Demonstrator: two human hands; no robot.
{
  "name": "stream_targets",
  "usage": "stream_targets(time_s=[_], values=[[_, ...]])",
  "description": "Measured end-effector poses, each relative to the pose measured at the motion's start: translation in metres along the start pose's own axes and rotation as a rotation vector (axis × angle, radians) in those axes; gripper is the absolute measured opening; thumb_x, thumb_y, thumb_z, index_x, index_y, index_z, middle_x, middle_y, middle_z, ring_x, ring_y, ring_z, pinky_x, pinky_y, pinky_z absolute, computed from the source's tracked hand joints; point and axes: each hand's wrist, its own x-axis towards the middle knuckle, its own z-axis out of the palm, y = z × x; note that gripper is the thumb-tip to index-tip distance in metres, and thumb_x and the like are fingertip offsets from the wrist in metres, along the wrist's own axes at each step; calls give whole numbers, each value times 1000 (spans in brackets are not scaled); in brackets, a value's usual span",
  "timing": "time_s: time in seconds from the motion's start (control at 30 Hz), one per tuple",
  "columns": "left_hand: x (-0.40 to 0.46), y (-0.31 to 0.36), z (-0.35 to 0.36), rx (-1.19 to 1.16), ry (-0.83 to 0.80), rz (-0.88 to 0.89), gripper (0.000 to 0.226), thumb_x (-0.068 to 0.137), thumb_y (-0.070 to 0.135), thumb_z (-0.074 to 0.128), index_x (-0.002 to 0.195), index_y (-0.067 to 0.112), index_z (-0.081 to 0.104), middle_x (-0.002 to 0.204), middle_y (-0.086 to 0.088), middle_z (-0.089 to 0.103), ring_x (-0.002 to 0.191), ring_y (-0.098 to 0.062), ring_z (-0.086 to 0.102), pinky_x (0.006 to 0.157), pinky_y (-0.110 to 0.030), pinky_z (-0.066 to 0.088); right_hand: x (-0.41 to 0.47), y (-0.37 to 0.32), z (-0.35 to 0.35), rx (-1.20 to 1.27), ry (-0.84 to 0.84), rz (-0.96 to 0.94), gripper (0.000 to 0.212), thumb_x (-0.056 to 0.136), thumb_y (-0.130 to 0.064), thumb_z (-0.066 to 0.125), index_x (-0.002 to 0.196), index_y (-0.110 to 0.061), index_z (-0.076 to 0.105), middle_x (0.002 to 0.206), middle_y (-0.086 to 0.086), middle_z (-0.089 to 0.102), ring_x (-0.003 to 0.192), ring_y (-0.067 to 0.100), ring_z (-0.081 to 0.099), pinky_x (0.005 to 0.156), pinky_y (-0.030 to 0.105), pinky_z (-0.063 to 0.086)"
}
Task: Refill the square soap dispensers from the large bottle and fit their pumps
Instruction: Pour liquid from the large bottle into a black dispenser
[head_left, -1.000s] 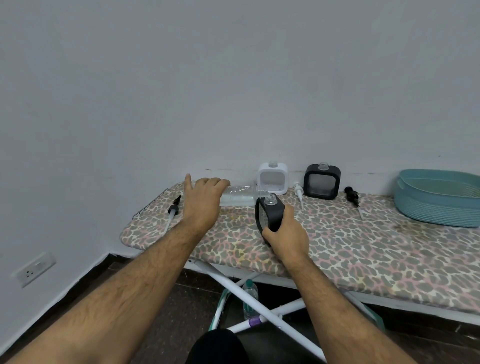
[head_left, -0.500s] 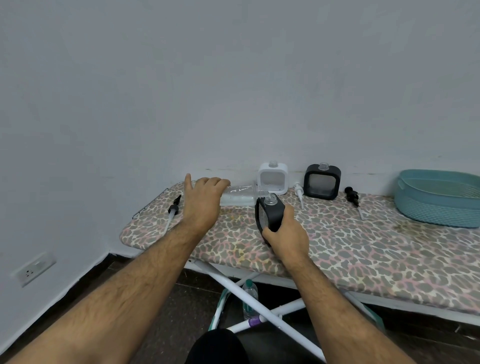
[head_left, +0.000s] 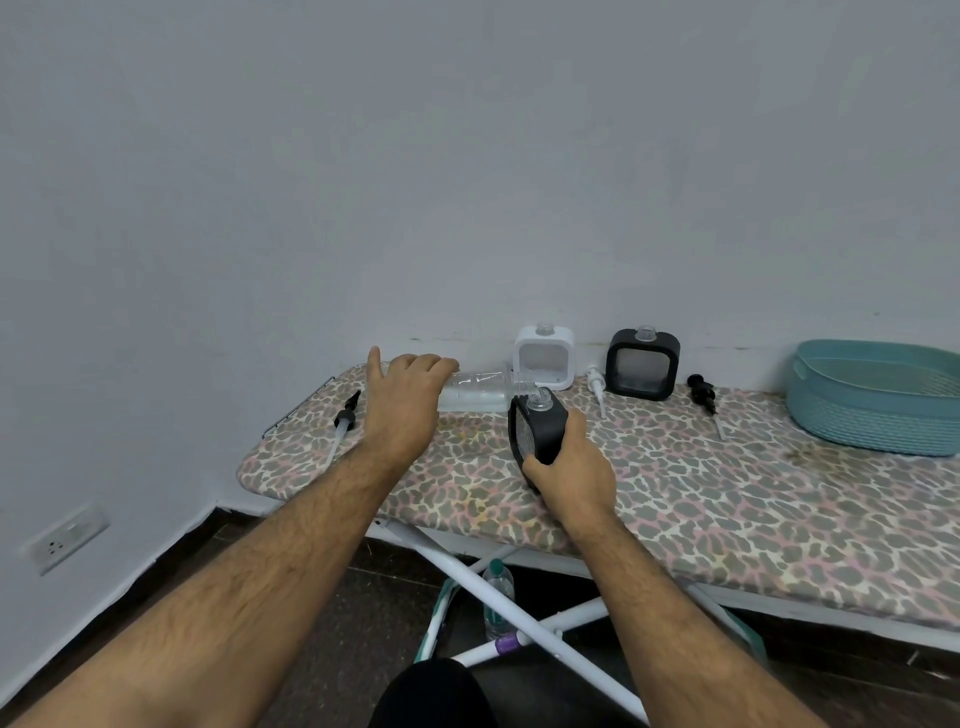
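From the head camera, the left hand (head_left: 402, 402) wraps the base of a large clear plastic bottle (head_left: 475, 392) tipped almost flat, its neck pointing right and meeting the clear threaded mouth of a square black soap dispenser (head_left: 537, 431), which the right hand (head_left: 569, 467) grips from below and leans toward the bottle, above the leopard-print ironing-board cover (head_left: 727, 493). The likeliest slip is at that joint: if either hand wavers, the bottle's mouth could slide off the narrow opening and spill on the fabric. Tipping too steeply could overfill the dispenser, whose level seems hard to judge through its dark frame. Whether liquid is flowing cannot be told at this size. A square white dispenser (head_left: 544, 357) and a second square black dispenser (head_left: 643, 364) stand upright by the wall without pumps; a white pump (head_left: 596, 387), a black pump (head_left: 702, 391) and another black pump (head_left: 344, 418) lie loose on the cover, where a sweeping forearm could knock them off.
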Motion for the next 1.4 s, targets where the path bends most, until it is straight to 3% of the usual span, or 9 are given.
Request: stream_targets(time_s=[1.4], values=[[-4, 1, 4, -23, -15, -37, 69, 81, 0, 71, 136, 34, 49, 135, 8, 57, 129, -20, 48, 119, -59, 7, -1, 0, -2, 31, -7, -13, 66, 83, -35, 72, 137, -23, 35, 103, -2, 68, 76, 15, 61, 63, 27, 46]])
